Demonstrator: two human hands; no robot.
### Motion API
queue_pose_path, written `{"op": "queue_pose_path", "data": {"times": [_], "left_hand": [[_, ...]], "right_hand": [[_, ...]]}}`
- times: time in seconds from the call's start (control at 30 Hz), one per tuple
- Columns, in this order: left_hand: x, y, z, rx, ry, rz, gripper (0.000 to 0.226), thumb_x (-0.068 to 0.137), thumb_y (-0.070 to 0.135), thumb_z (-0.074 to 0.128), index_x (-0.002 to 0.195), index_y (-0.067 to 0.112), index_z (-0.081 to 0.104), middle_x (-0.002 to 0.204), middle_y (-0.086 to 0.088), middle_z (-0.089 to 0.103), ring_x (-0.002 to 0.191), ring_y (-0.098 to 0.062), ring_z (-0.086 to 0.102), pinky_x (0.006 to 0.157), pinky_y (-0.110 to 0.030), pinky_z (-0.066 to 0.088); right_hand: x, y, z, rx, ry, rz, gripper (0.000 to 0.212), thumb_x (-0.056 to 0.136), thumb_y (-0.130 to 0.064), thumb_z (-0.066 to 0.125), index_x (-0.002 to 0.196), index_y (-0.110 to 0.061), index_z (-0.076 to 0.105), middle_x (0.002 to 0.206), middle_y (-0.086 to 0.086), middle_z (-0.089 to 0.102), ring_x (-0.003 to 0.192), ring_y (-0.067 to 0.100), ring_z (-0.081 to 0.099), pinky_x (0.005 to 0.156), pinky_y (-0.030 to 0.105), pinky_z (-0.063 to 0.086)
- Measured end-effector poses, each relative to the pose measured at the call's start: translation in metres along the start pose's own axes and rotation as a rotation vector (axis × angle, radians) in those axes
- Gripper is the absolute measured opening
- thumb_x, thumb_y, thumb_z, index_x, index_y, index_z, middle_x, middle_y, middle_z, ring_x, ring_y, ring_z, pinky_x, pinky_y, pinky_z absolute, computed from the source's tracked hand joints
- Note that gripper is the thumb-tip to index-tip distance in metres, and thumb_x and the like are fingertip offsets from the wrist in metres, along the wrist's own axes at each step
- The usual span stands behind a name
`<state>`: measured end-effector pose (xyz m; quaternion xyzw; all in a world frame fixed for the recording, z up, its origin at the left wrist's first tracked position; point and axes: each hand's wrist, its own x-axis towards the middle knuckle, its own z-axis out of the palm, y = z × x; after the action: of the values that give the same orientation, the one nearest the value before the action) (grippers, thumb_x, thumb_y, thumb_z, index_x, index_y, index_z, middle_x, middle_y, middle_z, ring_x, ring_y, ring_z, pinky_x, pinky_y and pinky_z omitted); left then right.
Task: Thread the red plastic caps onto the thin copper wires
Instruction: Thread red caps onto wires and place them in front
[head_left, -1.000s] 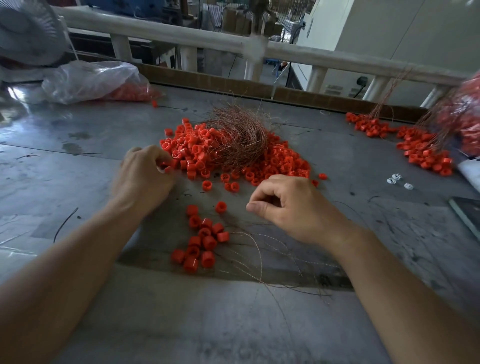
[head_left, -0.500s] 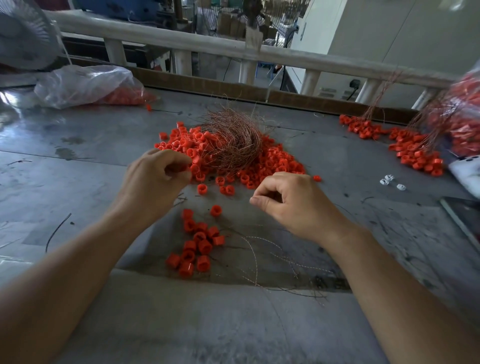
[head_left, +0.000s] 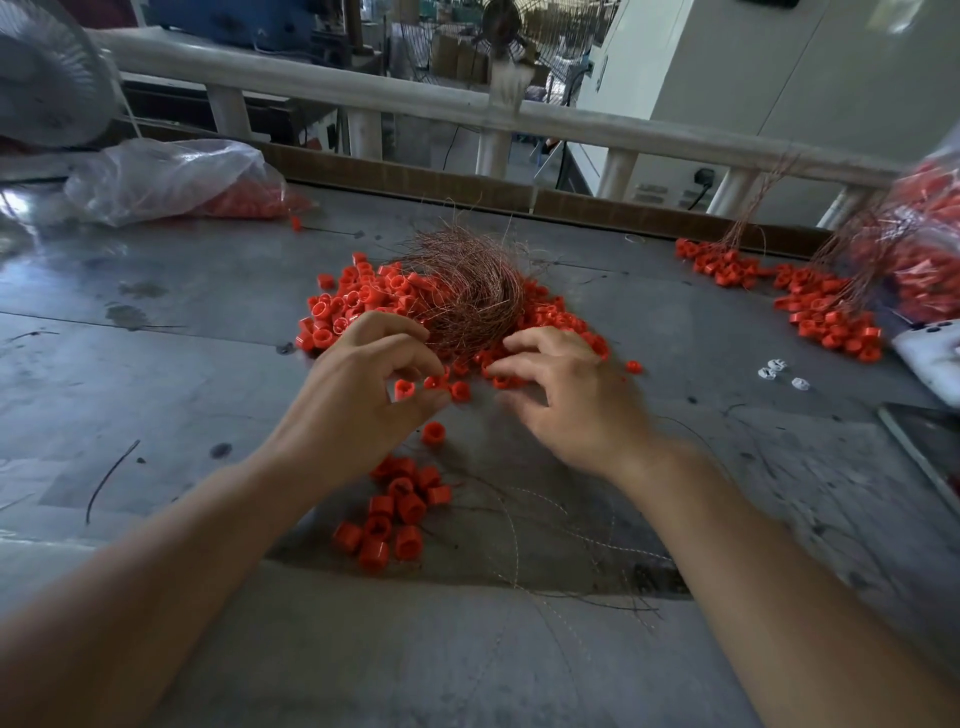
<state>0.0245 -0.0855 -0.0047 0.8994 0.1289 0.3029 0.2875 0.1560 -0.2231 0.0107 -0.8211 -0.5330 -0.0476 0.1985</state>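
One grey metal table (head_left: 156, 322) is seen, with two plastic bags of caps set on it, one at far left (head_left: 171, 176) and one at far right (head_left: 930, 249). One nest of thin copper wires (head_left: 467, 291) is laid mid-table on top of the main cap pile (head_left: 353, 306), too many to be counted. A second cap heap (head_left: 821, 312) with wires attached is spread at the right. Two hands are held at the main pile's near edge. The left hand (head_left: 363, 415) is curled, and one red cap (head_left: 403, 388) is pinched between thumb and fingers. The right hand (head_left: 576, 405) is spread, its bent fingertips placed over loose caps; it is blurred, and a wire in it cannot be told. About eleven caps (head_left: 400, 514) are clustered nearest the person, with loose wires (head_left: 519, 525) beside them. One single cap (head_left: 432, 433) is left between cluster and hands. Three small white pieces (head_left: 779, 370) are noted at the right.
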Motion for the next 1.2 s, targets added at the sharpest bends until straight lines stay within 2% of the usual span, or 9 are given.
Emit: {"op": "queue_pose_path", "data": {"times": [0.1, 0.27, 0.43, 0.7, 0.93, 1.0, 1.07, 1.13, 1.2], "left_hand": [[0.000, -0.001, 0.001, 0.005, -0.010, -0.008, 0.013, 0.073, 0.017, 0.074, 0.081, 0.023, 0.066, 0.107, 0.009, 0.050, 0.082, 0.012, 0.049, 0.069, 0.000, 0.036], [0.001, 0.001, 0.002, -0.012, -0.014, -0.003, 0.016, 0.074, 0.017, 0.073, 0.080, 0.026, 0.062, 0.103, 0.011, 0.052, 0.082, 0.005, 0.052, 0.067, -0.006, 0.039], [0.000, 0.002, 0.002, -0.026, -0.025, -0.001, 0.017, 0.074, 0.018, 0.072, 0.080, 0.029, 0.060, 0.102, 0.012, 0.052, 0.084, 0.002, 0.053, 0.066, -0.008, 0.040], [0.000, 0.000, 0.002, -0.024, -0.034, 0.021, 0.017, 0.074, 0.019, 0.071, 0.081, 0.030, 0.059, 0.097, 0.022, 0.047, 0.093, 0.005, 0.050, 0.072, -0.001, 0.039], [0.000, -0.001, 0.002, -0.033, -0.035, 0.033, 0.018, 0.073, 0.020, 0.072, 0.081, 0.031, 0.060, 0.097, 0.025, 0.047, 0.086, 0.004, 0.054, 0.071, -0.003, 0.042], [0.000, -0.001, 0.002, -0.032, -0.035, 0.032, 0.019, 0.073, 0.021, 0.072, 0.081, 0.032, 0.059, 0.097, 0.026, 0.047, 0.087, 0.005, 0.053, 0.072, -0.003, 0.041], [0.000, -0.001, 0.002, -0.036, -0.036, 0.029, 0.018, 0.073, 0.022, 0.072, 0.081, 0.032, 0.059, 0.097, 0.026, 0.047, 0.088, 0.005, 0.052, 0.072, -0.003, 0.041], [0.000, -0.002, 0.003, -0.041, -0.033, 0.029, 0.016, 0.073, 0.019, 0.073, 0.081, 0.029, 0.062, 0.097, 0.024, 0.048, 0.090, 0.005, 0.052, 0.072, -0.003, 0.041], [0.000, -0.002, 0.003, -0.048, -0.030, 0.029, 0.014, 0.073, 0.017, 0.073, 0.082, 0.024, 0.065, 0.097, 0.022, 0.049, 0.093, 0.004, 0.050, 0.072, -0.003, 0.040]], "right_hand": [[0.002, -0.003, 0.005, -0.027, -0.082, -0.031, 0.039, 0.088, -0.028, 0.058, 0.126, -0.020, 0.055, 0.144, -0.002, 0.034, 0.133, 0.014, 0.023, 0.107, 0.023, 0.014], [0.003, -0.006, 0.010, -0.072, -0.168, -0.038, 0.057, 0.090, -0.036, 0.052, 0.141, -0.018, 0.033, 0.154, -0.005, 0.009, 0.139, 0.014, 0.009, 0.112, 0.034, 0.014], [0.004, -0.005, 0.014, -0.097, -0.176, -0.023, 0.069, 0.091, -0.041, 0.049, 0.146, -0.015, 0.015, 0.155, -0.006, 0.005, 0.139, 0.010, 0.004, 0.112, 0.030, 0.010], [0.002, -0.009, 0.011, -0.071, -0.055, -0.079, 0.060, 0.090, -0.036, 0.054, 0.142, -0.017, 0.030, 0.155, -0.003, -0.006, 0.139, 0.015, 0.005, 0.104, 0.021, 0.004], [0.005, -0.003, 0.018, -0.024, -0.129, -0.011, 0.070, 0.091, -0.038, 0.050, 0.146, -0.017, 0.011, 0.155, -0.007, 0.001, 0.140, 0.010, 0.003, 0.111, 0.026, 0.006], [0.005, -0.003, 0.018, -0.003, -0.107, -0.012, 0.069, 0.091, -0.036, 0.051, 0.146, -0.015, 0.015, 0.154, -0.005, 0.006, 0.140, 0.011, 0.006, 0.110, 0.024, 0.006], [0.006, -0.003, 0.018, -0.016, -0.071, -0.015, 0.062, 0.090, -0.034, 0.054, 0.142, -0.013, 0.029, 0.151, -0.001, 0.018, 0.137, 0.014, 0.015, 0.108, 0.023, 0.013], [0.006, -0.003, 0.018, -0.043, 0.041, -0.001, 0.047, 0.087, -0.029, 0.059, 0.129, -0.011, 0.050, 0.134, 0.004, 0.037, 0.125, 0.019, 0.032, 0.098, 0.019, 0.024], [0.006, -0.003, 0.015, -0.051, 0.187, 0.038, 0.034, 0.083, -0.024, 0.064, 0.114, -0.009, 0.062, 0.117, 0.006, 0.045, 0.112, 0.020, 0.041, 0.087, 0.013, 0.024]]}}
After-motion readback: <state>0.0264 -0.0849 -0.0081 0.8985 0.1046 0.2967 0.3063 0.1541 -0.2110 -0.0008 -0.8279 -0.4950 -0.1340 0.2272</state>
